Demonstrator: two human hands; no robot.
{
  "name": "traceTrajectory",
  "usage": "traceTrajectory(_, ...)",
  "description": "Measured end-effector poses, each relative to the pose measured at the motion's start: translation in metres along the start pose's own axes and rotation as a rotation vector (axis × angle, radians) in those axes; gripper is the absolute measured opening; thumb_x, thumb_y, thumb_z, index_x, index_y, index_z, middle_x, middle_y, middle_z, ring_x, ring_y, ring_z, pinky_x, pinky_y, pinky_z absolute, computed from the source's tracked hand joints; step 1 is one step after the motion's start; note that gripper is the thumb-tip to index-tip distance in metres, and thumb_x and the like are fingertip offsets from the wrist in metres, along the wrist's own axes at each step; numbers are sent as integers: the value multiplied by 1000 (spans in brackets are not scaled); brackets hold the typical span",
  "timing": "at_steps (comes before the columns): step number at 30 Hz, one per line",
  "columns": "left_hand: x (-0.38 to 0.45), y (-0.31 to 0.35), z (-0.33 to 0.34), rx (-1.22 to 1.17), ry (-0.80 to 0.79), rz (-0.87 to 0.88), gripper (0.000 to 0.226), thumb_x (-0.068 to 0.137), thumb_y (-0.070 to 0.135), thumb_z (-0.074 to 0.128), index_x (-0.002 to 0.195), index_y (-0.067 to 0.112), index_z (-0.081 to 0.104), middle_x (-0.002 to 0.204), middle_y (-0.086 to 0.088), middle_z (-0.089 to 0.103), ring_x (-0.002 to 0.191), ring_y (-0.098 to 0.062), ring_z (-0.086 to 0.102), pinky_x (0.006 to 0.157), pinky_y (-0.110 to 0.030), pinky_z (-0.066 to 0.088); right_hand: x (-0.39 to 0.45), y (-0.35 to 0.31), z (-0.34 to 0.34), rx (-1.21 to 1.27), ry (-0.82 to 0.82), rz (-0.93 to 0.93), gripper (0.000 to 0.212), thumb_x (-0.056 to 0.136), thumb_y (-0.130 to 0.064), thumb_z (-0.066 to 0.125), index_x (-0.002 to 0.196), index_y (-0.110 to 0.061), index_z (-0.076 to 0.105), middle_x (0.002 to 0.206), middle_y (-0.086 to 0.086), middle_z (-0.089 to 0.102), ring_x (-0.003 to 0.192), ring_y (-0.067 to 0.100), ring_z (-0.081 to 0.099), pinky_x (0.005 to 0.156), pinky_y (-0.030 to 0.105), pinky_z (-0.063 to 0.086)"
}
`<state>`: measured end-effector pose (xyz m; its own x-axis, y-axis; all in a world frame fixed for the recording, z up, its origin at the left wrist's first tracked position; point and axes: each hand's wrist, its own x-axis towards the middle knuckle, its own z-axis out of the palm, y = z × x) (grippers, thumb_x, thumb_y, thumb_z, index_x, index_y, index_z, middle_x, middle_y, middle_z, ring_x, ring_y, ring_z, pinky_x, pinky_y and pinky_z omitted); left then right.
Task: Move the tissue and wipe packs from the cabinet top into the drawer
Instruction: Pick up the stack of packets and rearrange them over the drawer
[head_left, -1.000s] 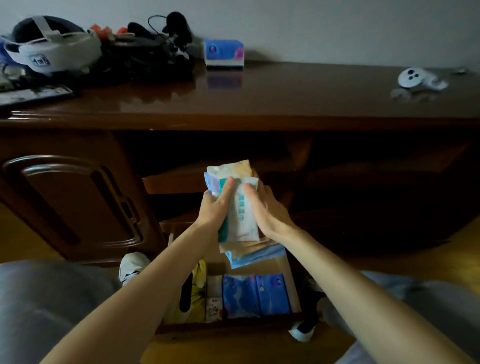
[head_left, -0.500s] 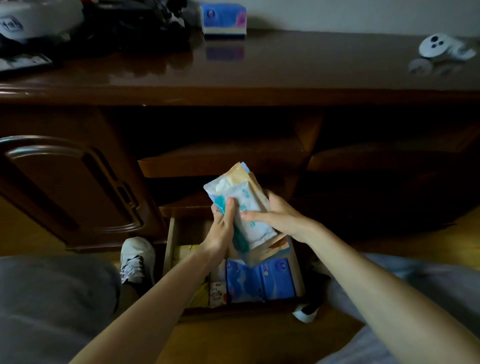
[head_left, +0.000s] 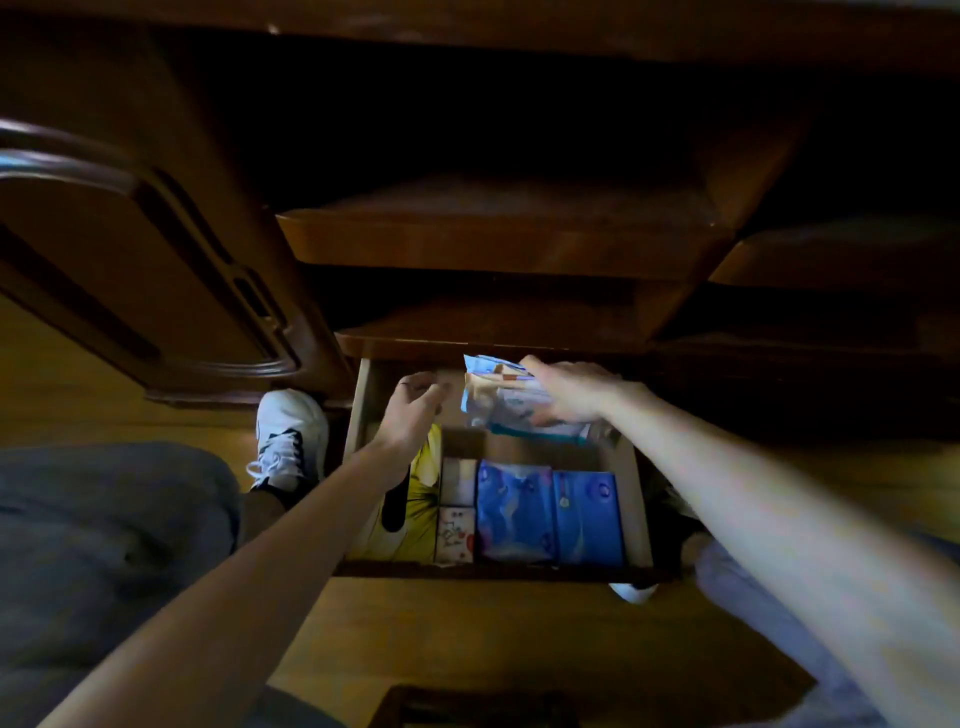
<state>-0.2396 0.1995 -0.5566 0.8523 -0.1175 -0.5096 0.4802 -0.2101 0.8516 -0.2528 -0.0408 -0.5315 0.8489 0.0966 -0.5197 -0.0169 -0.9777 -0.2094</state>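
Packs (head_left: 511, 402) lowered into drawer (head_left: 638, 499), right hand (head_left: 569, 397) gripping, left hand (head_left: 415, 410) released

Open drawer (head_left: 638, 499) holds blue tissue packs (head_left: 549, 512).

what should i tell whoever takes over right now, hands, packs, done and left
Right hand: holds a stack of wipe and tissue packs over the back of the open drawer, not yet set down.
Left hand: empty, fingers loosely curled, over the drawer's back left.
Done: two blue tissue packs lie at the drawer's front, beside small packs and a yellow pack.
Left: lower the stack into the bare space at the back, then check the cabinet top, which is out of view.
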Motion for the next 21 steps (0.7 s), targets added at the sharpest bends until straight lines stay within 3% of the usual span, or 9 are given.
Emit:
traceTrajectory(2,10,-7,5,37,-20,-19,43,97,27,63,135,14,51,123,-7,63,108,-20,63,95,-34,51,20,3,16,-26,-5,-17,65,85,-37,75,136,-29,37,122,4,60,96,26,58,69,34,40)
traceTrajectory(6,30,-23,20,100,-40,-78,39,98,21,61,134,11,51,123,-9,61,100,-20,65,85,-32,50,55,19,50,67,-222,90,82,83,-28,81,152,-22,36,146,10,50,128,31,52,100,43,45)
traceTrajectory(9,46,-33,37,110,-65,-167,8,98,17,60,105,17,58,98,-4,64,84,-15,64,71,-24,53,77,30,57,249,-431,162,81,80,-21,83,149,-24,41,135,6,54,115,27,56,93,47,50)
traceTrajectory(11,53,-33,52,157,-100,-203,13,99,14,57,87,19,58,79,-1,60,69,-13,57,52,-16,48,91,36,56,257,-475,158,71,80,-22,82,142,-25,47,123,-1,55,99,20,56,80,42,51)
traceTrajectory(12,59,-33,59,174,-118,-221,18,100,13,54,83,17,58,75,-2,59,67,-15,56,49,-17,48,97,38,57,252,-461,149,69,80,-21,82,140,-25,48,124,-1,54,100,20,56,83,42,51)
traceTrajectory(14,66,-35,71,165,-186,-273,20,102,14,51,92,6,66,83,-10,64,75,-23,60,64,-26,54,106,40,61,253,-405,135,70,81,-15,80,143,-21,47,134,5,54,115,26,55,101,49,48)
traceTrajectory(16,71,-37,84,122,-260,-349,25,104,19,49,110,2,65,91,-11,64,78,-23,60,72,-33,54,110,44,69,288,-380,122,70,83,-10,76,146,-17,46,137,7,54,120,26,54,105,47,45)
traceTrajectory(19,82,-44,91,192,-258,-407,16,105,25,48,111,14,58,84,-1,55,70,-13,49,58,-18,44,102,54,86,467,-347,143,55,88,-15,70,139,-20,51,130,6,60,103,17,58,80,31,47)
traceTrajectory(21,89,-50,89,287,-197,-391,32,102,29,55,129,12,55,100,-2,56,86,-18,55,80,-29,54,93,58,95,513,-313,167,60,90,-25,66,146,-26,45,129,3,58,99,15,56,71,30,42)
